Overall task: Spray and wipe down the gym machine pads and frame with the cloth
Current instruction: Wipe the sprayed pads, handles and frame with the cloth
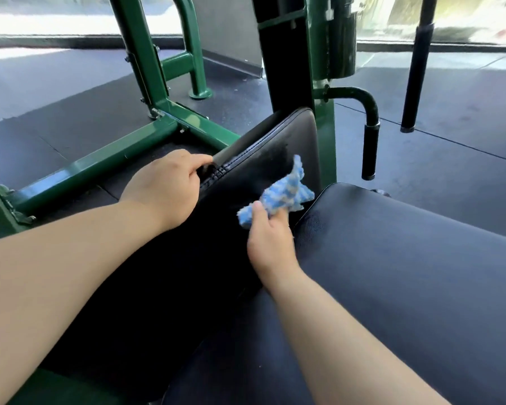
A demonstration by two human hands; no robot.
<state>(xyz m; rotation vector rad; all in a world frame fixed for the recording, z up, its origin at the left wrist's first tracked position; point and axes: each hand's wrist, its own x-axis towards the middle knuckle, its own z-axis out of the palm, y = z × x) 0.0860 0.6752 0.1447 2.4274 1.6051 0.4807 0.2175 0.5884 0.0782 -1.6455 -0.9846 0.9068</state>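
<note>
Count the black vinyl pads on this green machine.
2: the tilted black vinyl pad the left hand grips, and a flat black vinyl pad at right. More may be hidden.

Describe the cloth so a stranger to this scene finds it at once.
Find the dark green machine frame with its black vinyl back pad and black vinyl seat pad. Where the two pads meet, the right hand pinches a crumpled blue-and-white knitted cloth. It is the only pale, soft, patterned thing among black cushions and green metal.

No legible text or labels anywhere
</note>
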